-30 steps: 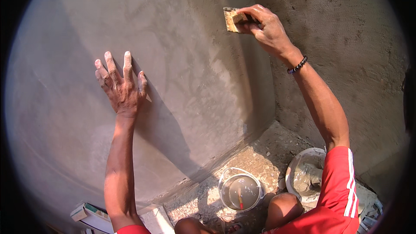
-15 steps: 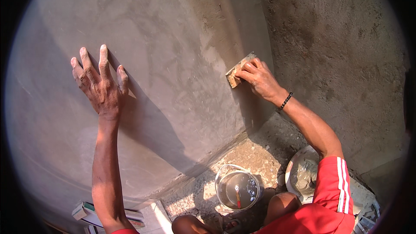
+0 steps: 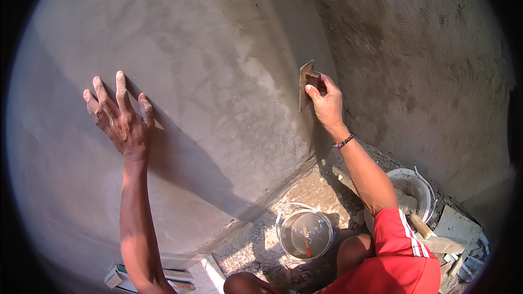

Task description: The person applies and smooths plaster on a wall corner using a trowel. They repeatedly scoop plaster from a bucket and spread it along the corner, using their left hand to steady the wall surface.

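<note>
My left hand [image 3: 124, 120] rests on the grey plastered wall [image 3: 180, 60], fingers spread and nothing in it. In my right hand [image 3: 328, 108] is a small plastering float [image 3: 306, 88], gripped by the block handle on its back. The float stands nearly upright, its flat face toward the wall close to the inside corner. I cannot tell whether the whole face touches the plaster. A smooth damp band of plaster runs up beside the corner above the float, next to a rougher, browner strip. My right wrist wears a dark beaded bracelet [image 3: 344, 141].
A rough brown wall [image 3: 414, 60] meets the corner on the right. Below stands a clear bucket of water [image 3: 305, 234] with a red-handled brush in it. Farther right are a white bucket [image 3: 408, 185], a wooden-handled tool [image 3: 427, 228] and scraps. Boxes or tiles [image 3: 174, 279] lie lower left.
My right hand has turned the float from a slant to nearly upright and shifted it slightly right, toward the corner. The left hand stays spread on the wall. The view has shifted a little.
</note>
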Demonstrator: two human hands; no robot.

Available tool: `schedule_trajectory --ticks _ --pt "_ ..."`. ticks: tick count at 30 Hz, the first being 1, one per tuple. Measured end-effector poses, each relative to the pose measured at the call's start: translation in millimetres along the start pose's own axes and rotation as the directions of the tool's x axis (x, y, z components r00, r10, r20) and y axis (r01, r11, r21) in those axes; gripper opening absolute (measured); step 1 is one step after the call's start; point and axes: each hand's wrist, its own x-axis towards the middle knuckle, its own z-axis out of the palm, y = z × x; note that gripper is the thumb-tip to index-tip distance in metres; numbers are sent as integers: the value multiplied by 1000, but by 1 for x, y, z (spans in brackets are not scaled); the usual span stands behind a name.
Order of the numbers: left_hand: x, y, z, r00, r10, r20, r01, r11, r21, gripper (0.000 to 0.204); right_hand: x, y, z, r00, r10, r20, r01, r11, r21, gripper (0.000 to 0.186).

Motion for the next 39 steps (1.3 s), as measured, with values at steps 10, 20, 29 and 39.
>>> schedule_trajectory --ticks 10,20,29,39 --pt "-6 -2 5 999 35 -5 -35 999 -6 54 -88 32 41 879 -423 220 471 841 -266 49" --pt "-3 -5 5 999 51 -15 -51 999 -7 54 -107 63 49 990 -138 -14 135 982 -133 39" --pt "-2 -4 7 997 70 -28 -71 997 -20 55 -125 92 50 956 234 -177 -239 971 -9 41" --pt "3 -4 12 995 83 -59 -84 996 -18 53 -122 127 56 863 383 -330 -368 923 108 33"
